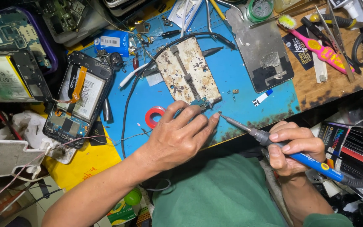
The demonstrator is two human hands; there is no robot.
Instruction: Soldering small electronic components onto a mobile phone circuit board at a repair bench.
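My left hand rests on the blue work mat, its fingertips pressing a small circuit board clamped at the near end of a stained metal board holder. My right hand grips a blue-handled soldering iron like a pen. The iron's tip sits just right of the small board, beside my left index fingertip.
An opened phone with battery and orange flex lies left of the holder. A red tape roll sits by my left thumb. A metal phone back plate, pink toothbrush, tweezers and other tools crowd the far right. More opened phones lie at the left.
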